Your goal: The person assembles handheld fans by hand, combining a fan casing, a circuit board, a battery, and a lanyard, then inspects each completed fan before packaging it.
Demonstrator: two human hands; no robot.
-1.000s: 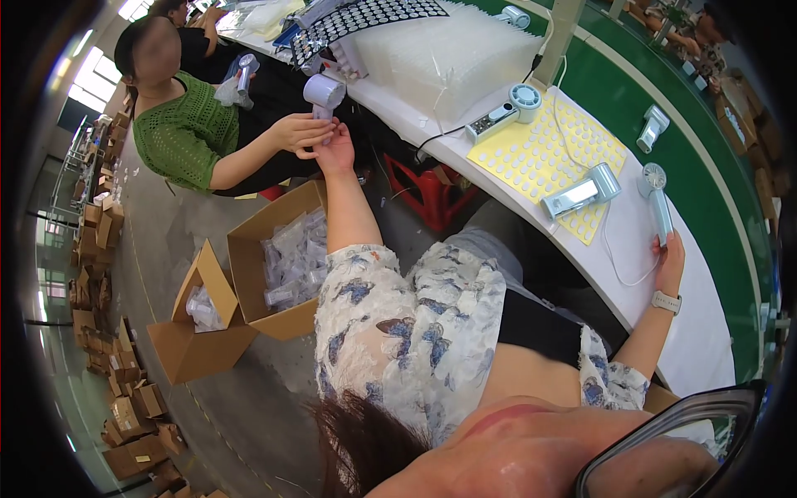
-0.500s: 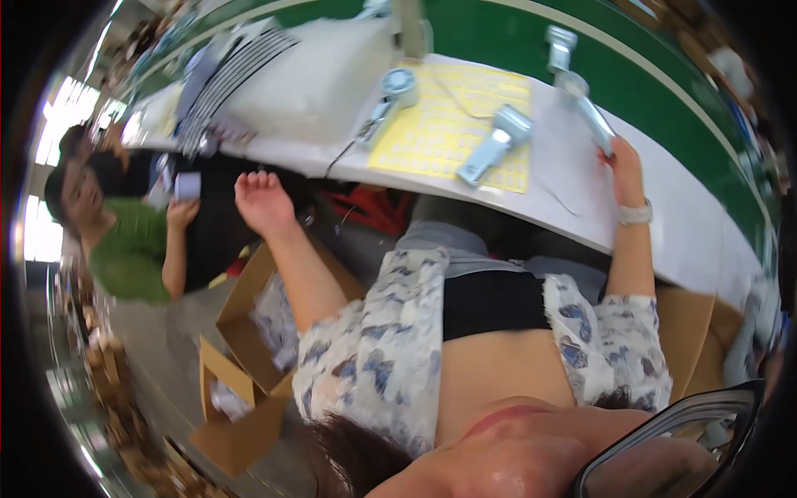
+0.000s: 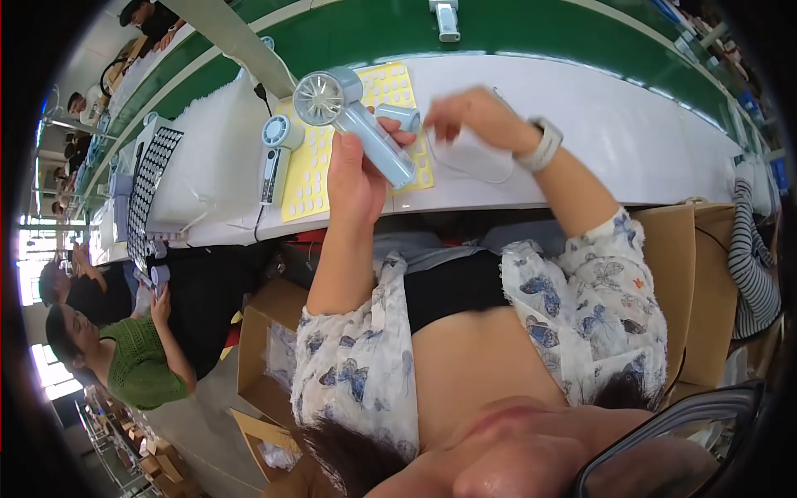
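Observation:
My left hand (image 3: 359, 170) grips a light blue handheld fan (image 3: 374, 145) by its handle, with the round grille up and to the left. Just right of the fan, my right hand (image 3: 477, 119) hovers over the table with fingers bent downward. Motion smears those fingers, and a thin object (image 3: 499, 97) pokes out behind them, too small to name. Under the held fan lies a yellow sheet of white stickers (image 3: 309, 195). A second blue fan (image 3: 278, 153) rests at the sheet's left side. Behind my left hand another blue fan (image 3: 397, 117) is partly hidden.
A white table (image 3: 598, 124) runs along a green conveyor belt (image 3: 548, 33) carrying a fan (image 3: 447, 21). A white foam stack (image 3: 207, 158) and a post (image 3: 241, 50) stand left. Cardboard boxes (image 3: 664, 274) flank me. At left, a person in green (image 3: 149, 365) works.
A fan is now in my left hand, which was open and empty. My right hand, earlier on a fan at the right, has come left toward the middle. The whole view has turned.

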